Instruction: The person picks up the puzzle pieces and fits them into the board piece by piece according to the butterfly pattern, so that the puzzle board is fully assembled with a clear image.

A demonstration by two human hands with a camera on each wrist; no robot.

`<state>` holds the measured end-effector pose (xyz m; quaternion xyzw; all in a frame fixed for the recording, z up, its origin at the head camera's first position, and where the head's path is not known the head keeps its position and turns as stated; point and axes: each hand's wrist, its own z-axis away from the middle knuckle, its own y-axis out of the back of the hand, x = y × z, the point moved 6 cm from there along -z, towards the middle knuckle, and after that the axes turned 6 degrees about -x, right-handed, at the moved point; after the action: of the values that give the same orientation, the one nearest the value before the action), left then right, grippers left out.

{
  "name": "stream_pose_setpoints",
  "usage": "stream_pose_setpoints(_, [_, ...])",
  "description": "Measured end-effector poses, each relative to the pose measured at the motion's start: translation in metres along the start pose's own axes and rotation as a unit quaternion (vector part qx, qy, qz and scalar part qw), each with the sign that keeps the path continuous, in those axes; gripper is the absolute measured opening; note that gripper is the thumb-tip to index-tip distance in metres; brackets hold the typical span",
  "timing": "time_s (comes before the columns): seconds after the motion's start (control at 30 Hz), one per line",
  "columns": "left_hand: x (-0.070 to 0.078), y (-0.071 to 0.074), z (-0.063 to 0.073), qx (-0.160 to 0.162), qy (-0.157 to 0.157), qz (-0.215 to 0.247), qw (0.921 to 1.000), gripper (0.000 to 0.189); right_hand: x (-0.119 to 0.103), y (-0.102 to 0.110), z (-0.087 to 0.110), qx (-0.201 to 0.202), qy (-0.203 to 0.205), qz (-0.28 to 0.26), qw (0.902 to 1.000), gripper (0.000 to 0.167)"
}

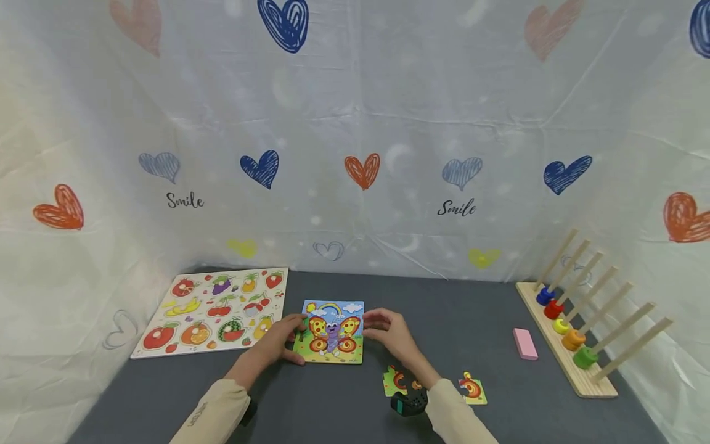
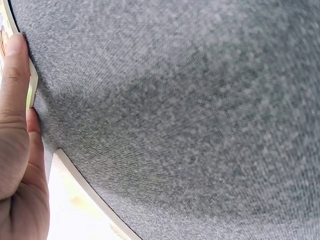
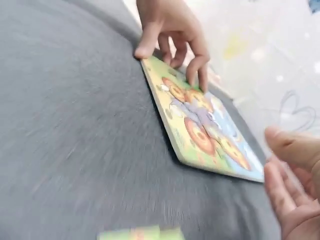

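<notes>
A square butterfly puzzle board [image 1: 333, 336] lies on the dark table between the two hands. My left hand [image 1: 275, 341] grips its left side, the thumb near the lower corner and the other fingers bent at the edge farther up. In the right wrist view the puzzle board [image 3: 200, 120] has a butterfly picture and a pale, thick edge. My right hand [image 1: 388, 333] is beside the right edge, its fingers loosely bent and nothing held between them. Loose puzzle pieces [image 1: 394, 382] lie near my right wrist, partly hidden by the wrist camera, and another puzzle piece [image 1: 473, 390] is farther right.
A large fruit board [image 1: 191, 308] lies at the left, close to my left hand. At the right stand wooden pegs on a base [image 1: 596, 385] with coloured rings [image 1: 573, 340]. A pink block [image 1: 524, 344] lies left of it. A heart-printed curtain [image 1: 355, 135] hangs behind.
</notes>
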<state>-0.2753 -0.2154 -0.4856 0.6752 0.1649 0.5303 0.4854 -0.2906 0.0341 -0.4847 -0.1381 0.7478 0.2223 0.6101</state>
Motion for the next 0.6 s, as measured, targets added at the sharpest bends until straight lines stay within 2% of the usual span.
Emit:
stream_pose_setpoints(0.1, [0.000,-0.001,-0.001,0.005,-0.005,-0.003,1.0000,0.058,-0.005,0.010,0.022,-0.023,-0.028,0.014,0.9993,0.036])
stream_pose_setpoints(0.27, [-0.001,0.000,0.000,0.007,-0.016,-0.001,0.9998,0.059,-0.001,0.017,0.055,-0.065,-0.077,-0.059,0.9932,0.042])
stream_pose_setpoints(0.37, [-0.001,0.000,0.000,0.005,-0.018,-0.001,0.9998,0.062,0.003,0.022,0.072,-0.073,-0.090,-0.072,0.9906,0.044])
stream_pose_setpoints(0.47, [-0.002,0.000,-0.001,0.005,-0.014,-0.003,0.9999,0.067,0.003,0.025,0.084,-0.084,-0.081,-0.020,0.9929,0.048])
stream_pose_setpoints(0.53, [-0.002,0.000,-0.001,0.005,-0.014,-0.004,0.9999,0.067,0.001,0.026,0.090,-0.094,-0.067,0.059,0.9915,0.052])
stream_pose_setpoints(0.6, [-0.002,0.000,-0.001,0.005,-0.015,-0.002,0.9999,0.066,0.000,0.026,0.094,-0.099,-0.056,0.142,0.9833,0.053])
